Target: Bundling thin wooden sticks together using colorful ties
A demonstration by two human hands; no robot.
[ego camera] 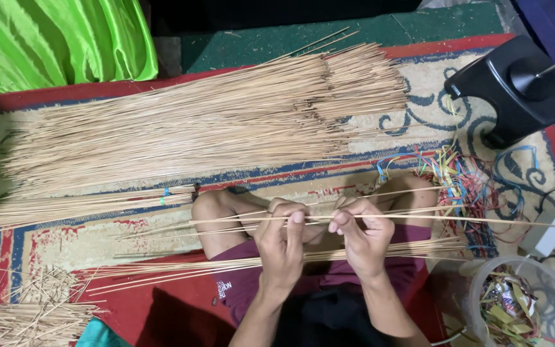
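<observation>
The thin pale bamboo stick [419, 218] ran crosswise, left to right, pinched between both the left hand [282, 239] and right hand [362, 232] fingers.

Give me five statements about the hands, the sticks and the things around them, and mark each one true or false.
1. Both the left hand and the right hand pinch one thin stick lying crosswise. True.
2. The big pile of sticks lies on bare concrete. False: it lies on a patterned rug.
3. A black stool stands at the upper right. True.
4. The clear plastic tub at the lower right holds only water. False: it holds coloured scraps.
5. The cloth at the upper left is blue. False: it is bright green.
</observation>
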